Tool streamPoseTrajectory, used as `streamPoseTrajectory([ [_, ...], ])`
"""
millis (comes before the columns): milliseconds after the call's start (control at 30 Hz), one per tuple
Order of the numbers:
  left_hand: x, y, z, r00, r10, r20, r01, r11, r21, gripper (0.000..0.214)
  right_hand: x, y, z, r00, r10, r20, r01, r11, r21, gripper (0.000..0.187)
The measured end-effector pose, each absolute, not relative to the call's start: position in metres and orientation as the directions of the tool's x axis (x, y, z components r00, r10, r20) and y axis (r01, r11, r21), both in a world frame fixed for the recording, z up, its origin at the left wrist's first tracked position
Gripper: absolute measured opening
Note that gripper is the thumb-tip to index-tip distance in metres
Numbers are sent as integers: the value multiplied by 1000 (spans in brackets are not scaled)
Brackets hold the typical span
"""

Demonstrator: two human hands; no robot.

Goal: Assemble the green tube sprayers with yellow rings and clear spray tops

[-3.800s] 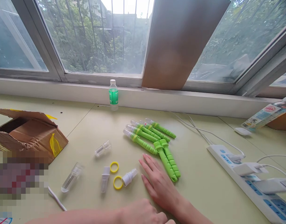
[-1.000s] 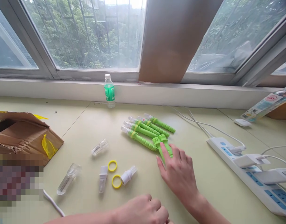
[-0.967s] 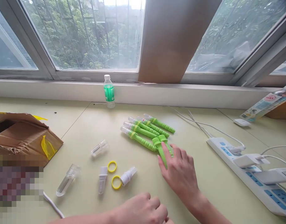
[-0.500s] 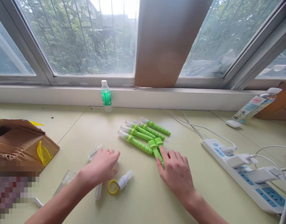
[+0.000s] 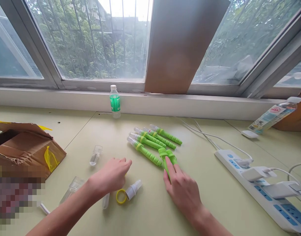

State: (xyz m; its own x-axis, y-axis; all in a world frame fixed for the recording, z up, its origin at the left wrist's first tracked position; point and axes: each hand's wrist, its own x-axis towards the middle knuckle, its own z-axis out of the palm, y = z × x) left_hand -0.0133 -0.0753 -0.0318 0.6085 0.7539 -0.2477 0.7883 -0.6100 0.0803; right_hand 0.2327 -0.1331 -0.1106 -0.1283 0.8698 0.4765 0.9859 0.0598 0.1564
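My right hand (image 5: 183, 186) is closed over two light-green tubular handles with threaded ends, its index finger along the near handle (image 5: 163, 152) and its thumb on the left side. Beside them lie several assembled green sticks (image 5: 147, 154) with clear ribbed tips. My left hand (image 5: 111, 175) hovers low, fingers curled down; a sliver of yellow shows by its fingertips, but what they hold is hidden. Around it lie a clear ribbed cap (image 5: 95, 155), a yellow ring (image 5: 121, 196), a white nozzle-like piece (image 5: 133, 190) and another clear ribbed part (image 5: 105, 201), partly covered.
A cardboard box (image 5: 37, 144) with yellow strips stands at the left. Under my left forearm lies a clear container (image 5: 73, 187). A white power strip (image 5: 261, 186) with plugs and cables runs along the right. A green-labelled bottle (image 5: 115, 102) stands near the sill; another bottle (image 5: 274, 114) leans at right.
The view has shifted slightly. My left hand has moved right, and the clear cap behind it now lies turned and fully visible. My right fingers have closed further over the green handles.
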Motion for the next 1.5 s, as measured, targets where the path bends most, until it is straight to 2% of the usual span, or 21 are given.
streamPoseTrajectory([
  [133, -9, -72, -29, 614, 789, -34, 777, -596, 201, 16, 233, -133, -106, -100, 822, 560, 995, 92, 43, 47],
  [300, -4, -68, -47, 524, 830, 190, 651, -534, 540, 12, 229, -136, -109, -140, 809, 571, 939, 292, -183, 48],
  [433, -4, -64, -70, 432, 870, 237, 440, -432, 787, 16, 220, -139, -116, -180, 845, 504, 858, 386, -340, 42],
  [533, -6, -60, -76, 396, 895, 207, 313, -343, 886, 17, 216, -140, -118, -206, 875, 438, 813, 402, -420, 40],
  [700, -11, -59, -76, 397, 895, 206, 232, -315, 920, 18, 216, -139, -118, -198, 898, 393, 787, 385, -483, 39],
  [867, -7, -66, -85, 351, 899, 261, 307, -374, 875, 16, 219, -138, -120, -198, 900, 389, 776, 386, -498, 38],
  [1033, -4, -66, -88, 314, 924, 220, 354, -329, 875, 20, 220, -137, -120, -186, 902, 390, 751, 386, -536, 36],
  [1267, -5, -60, -88, 222, 970, 96, 264, -155, 952, 30, 220, -139, -120, -219, 888, 404, 717, 427, -551, 36],
  [1500, -2, -59, -99, 295, 955, 21, 56, -39, 998, 32, 218, -139, -119, -269, 873, 406, 746, 456, -486, 35],
])
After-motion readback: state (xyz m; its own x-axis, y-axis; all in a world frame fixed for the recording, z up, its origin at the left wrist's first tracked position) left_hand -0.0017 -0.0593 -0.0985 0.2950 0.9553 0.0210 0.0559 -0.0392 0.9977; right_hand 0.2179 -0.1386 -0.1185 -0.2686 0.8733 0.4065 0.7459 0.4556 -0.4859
